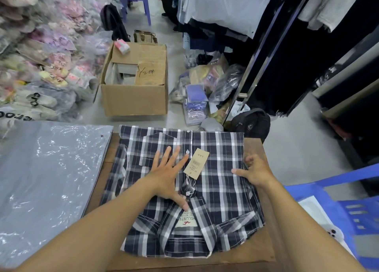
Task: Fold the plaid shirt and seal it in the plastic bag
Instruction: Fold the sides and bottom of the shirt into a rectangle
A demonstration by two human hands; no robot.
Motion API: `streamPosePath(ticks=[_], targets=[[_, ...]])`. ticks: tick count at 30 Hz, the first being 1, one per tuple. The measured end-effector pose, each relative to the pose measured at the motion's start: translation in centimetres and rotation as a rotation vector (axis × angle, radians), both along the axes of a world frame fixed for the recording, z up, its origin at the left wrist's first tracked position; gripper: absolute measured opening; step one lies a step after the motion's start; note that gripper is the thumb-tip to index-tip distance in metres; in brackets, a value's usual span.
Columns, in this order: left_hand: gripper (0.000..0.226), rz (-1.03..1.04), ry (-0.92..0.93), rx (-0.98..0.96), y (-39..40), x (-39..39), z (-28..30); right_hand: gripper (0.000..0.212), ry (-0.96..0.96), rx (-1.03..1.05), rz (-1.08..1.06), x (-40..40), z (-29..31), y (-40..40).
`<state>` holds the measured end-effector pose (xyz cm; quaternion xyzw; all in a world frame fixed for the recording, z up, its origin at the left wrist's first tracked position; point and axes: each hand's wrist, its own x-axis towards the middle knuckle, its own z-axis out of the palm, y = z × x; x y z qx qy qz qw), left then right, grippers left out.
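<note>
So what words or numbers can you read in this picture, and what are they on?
"HOLLISTER", seen upside down: the neck label inside the collar of the plaid shirt.
Handwriting that looks like "1/2" and a character: the flap of the cardboard box.
"cro", only part showing: a pale shoe in the pile on the left.
Barcode and small print: the tan hang tag, too small to read.
Pink stickers on the bagged shoes: too blurred.

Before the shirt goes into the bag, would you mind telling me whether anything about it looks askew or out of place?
Mostly tidy. The paper price tag lies tilted across the plaid shirt, beside the placket. On the shirt's left edge, fabric bulges out past the fold. The left hand lies flat on the shirt; the right hand grips the opposite edge.
</note>
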<state>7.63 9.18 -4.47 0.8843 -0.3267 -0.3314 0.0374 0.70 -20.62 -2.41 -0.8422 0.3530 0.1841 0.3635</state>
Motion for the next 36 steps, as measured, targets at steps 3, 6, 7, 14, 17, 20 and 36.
streamPosePath(ticks=[3, 6, 7, 14, 17, 20, 36], targets=[[0.13, 0.077, -0.105, -0.097, 0.1, 0.5, 1.3, 0.077, -0.153, -0.33, 0.081, -0.3, 0.7, 2.9], [0.098, 0.304, -0.459, -0.186, 1.4, 2.1, 1.5, 0.071, -0.351, -0.601, 0.464, 0.6, 1.0, 7.5], [0.097, 0.338, -0.529, -0.134, 2.5, 2.6, 0.9, 0.072, -0.301, -0.585, 0.579, 1.0, -0.1, 8.2], [0.101, 0.399, -0.325, -0.025, 6.6, 3.7, -2.6, 0.078, -0.036, -0.503, 0.723, 2.0, -3.1, 8.0], [0.113, 0.386, -0.262, -0.036, 5.9, 3.9, -0.8, 0.079, -0.094, -0.491, 0.689, 1.7, -2.7, 7.5], [0.132, 0.119, -0.232, -0.137, 4.6, 2.9, 1.4, 0.069, -0.222, -0.576, 0.438, 0.1, -1.7, 7.0], [0.161, -0.118, -0.061, 0.034, -1.7, -0.8, 0.7, 0.032, -0.211, 0.276, -0.146, -3.6, 6.3, 2.5]])
